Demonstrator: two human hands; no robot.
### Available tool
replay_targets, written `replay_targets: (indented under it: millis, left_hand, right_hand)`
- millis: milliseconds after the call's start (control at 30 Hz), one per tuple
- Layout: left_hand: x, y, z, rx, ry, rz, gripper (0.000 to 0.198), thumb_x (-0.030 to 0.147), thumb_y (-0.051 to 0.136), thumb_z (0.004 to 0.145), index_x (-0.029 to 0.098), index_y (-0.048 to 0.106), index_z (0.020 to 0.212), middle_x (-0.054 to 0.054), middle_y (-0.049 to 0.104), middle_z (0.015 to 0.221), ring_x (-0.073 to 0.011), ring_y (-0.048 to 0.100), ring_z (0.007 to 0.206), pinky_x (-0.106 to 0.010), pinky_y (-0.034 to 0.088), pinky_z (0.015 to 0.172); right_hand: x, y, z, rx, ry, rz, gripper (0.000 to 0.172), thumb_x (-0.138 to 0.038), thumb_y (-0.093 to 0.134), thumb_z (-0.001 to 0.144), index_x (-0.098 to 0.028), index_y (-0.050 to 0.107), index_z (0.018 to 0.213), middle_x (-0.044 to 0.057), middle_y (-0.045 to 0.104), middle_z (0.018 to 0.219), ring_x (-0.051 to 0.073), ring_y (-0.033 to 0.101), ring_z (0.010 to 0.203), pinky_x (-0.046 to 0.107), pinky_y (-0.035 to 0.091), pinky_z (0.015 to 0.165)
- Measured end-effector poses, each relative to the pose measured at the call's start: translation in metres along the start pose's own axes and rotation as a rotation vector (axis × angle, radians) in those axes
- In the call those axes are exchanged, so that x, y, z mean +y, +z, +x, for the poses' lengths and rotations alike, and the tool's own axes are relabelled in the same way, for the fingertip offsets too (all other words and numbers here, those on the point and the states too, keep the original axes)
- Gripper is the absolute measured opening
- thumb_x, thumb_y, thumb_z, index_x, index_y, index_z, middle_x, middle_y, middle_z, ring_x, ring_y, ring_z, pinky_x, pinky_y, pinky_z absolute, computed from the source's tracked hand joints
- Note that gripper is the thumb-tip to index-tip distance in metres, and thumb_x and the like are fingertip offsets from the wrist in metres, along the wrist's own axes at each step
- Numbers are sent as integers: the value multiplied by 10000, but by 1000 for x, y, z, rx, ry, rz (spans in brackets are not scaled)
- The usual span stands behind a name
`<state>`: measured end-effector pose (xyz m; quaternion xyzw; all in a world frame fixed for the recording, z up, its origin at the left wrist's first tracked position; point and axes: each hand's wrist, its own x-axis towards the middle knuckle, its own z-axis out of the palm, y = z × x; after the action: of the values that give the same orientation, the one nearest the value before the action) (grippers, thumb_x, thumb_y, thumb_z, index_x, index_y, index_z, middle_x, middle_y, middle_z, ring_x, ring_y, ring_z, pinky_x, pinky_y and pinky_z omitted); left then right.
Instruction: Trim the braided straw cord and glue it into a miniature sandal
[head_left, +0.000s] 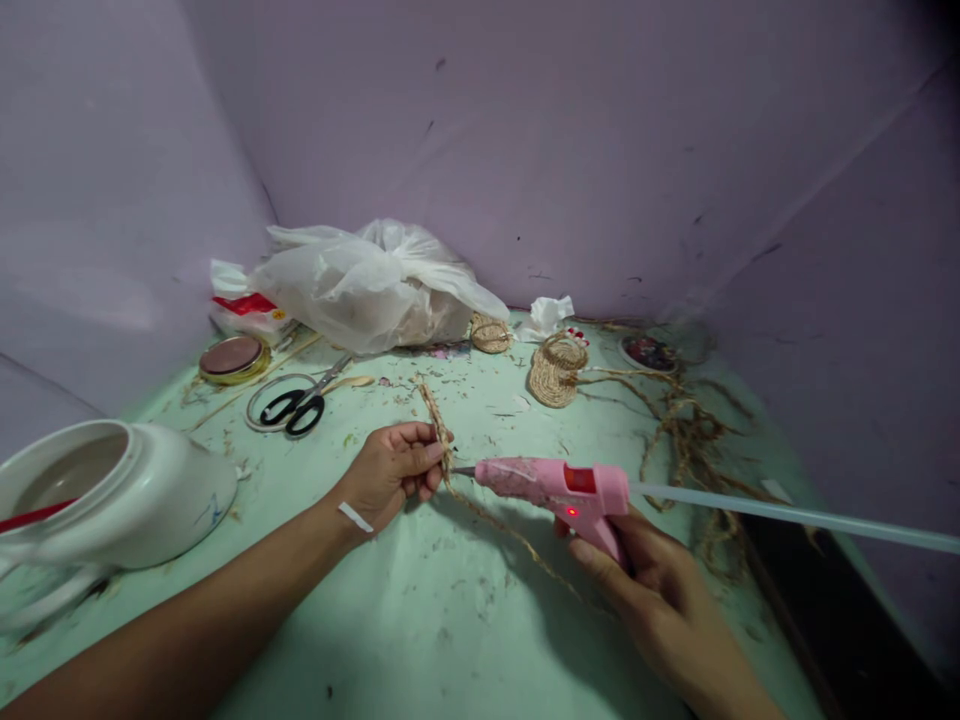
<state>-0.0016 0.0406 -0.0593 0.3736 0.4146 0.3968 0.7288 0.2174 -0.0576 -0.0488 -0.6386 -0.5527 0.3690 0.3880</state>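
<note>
Pinched in the fingers of my left hand [401, 463] is a braided piece of jute twine [433, 405], held upright above the table. A loose strand of the twine trails from it down to the right, toward my other wrist. My right hand [652, 590] is wrapped round the handle of a pink hot glue gun [551, 485]. Its nozzle points left and meets the braid just beside my left fingertips. A small red light glows on the gun's side, and a long clear glue stick [795, 522] sticks out of its back end.
A white jug-like pot [176, 490] stands at left, near black-handled scissors [304, 405] and a round tin [234, 358]. At the back lie a white plastic bag [375, 290], coiled jute pieces [553, 385] and a jute disc [490, 334]. Tangled twine [686, 430] spreads at right.
</note>
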Motion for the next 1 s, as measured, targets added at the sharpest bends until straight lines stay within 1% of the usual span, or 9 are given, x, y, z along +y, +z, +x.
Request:
replay_targets:
  millis: [67, 200, 333, 467, 567, 733, 867, 1000]
  left_hand:
    - [-1, 0, 0, -2, 2, 4, 261, 275, 734, 568, 118, 570, 698, 27, 539, 430, -53, 451, 360, -131, 341, 326]
    - [-2, 0, -1, -23, 14, 16, 268, 278, 731, 576, 115, 596, 740, 31, 538, 445, -55, 457, 371, -138, 346, 330]
    - [-4, 0, -1, -23, 23, 54, 301, 296, 729, 574, 109, 622, 784, 31, 528, 450, -56, 450, 372, -147, 328, 332]
    - [-5, -1, -2, -14, 23, 110, 349, 313, 721, 576, 101, 649, 845, 30, 515, 436, -50, 422, 358, -156, 293, 332]
    - [-5, 0, -3, -11, 22, 147, 386, 317, 710, 586, 97, 659, 899, 29, 511, 433, -51, 419, 363, -163, 282, 339]
    - [-6, 0, -3, -15, 31, 161, 407, 322, 710, 585, 99, 663, 923, 31, 511, 432, -45, 412, 364, -160, 271, 343]
    - [-9, -2, -3, -26, 37, 163, 407, 326, 698, 605, 104, 655, 943, 35, 512, 424, -40, 406, 355, -157, 274, 345]
    - [-10, -3, -3, -35, 41, 189, 415, 321, 681, 629, 98, 639, 976, 42, 499, 416, -35, 394, 347, -154, 272, 342]
  right_hand:
    - [-1, 0, 0, 0, 4, 3, 270, -384, 571, 726, -170, 643, 873, 15, 604, 672, 165, 515, 585, 239, 397, 498]
    - [0, 2, 1, 35, 5, 23, 250, -383, 578, 718, -171, 653, 827, 1, 580, 621, 150, 495, 549, 228, 389, 474]
    - [0, 2, 0, 37, 2, 27, 290, -395, 583, 714, -169, 657, 881, 1, 591, 634, 145, 493, 539, 222, 378, 452]
    - [-1, 1, -1, 33, -16, 13, 293, -386, 583, 718, -176, 657, 908, 8, 614, 669, 162, 526, 597, 232, 403, 506]
    - [0, 1, -1, 19, -3, 12, 280, -385, 572, 726, -180, 656, 897, 14, 628, 694, 171, 542, 624, 239, 417, 534]
    - [2, 2, -1, 48, 6, 4, 286, -397, 582, 721, -177, 656, 887, 14, 625, 686, 168, 539, 610, 233, 410, 511]
    - [3, 3, -2, 53, 3, 17, 303, -397, 581, 721, -177, 654, 917, 11, 626, 686, 153, 527, 574, 219, 393, 470]
    - [2, 3, -2, 56, 1, 47, 296, -392, 587, 719, -184, 655, 920, 19, 635, 724, 163, 546, 621, 226, 423, 522]
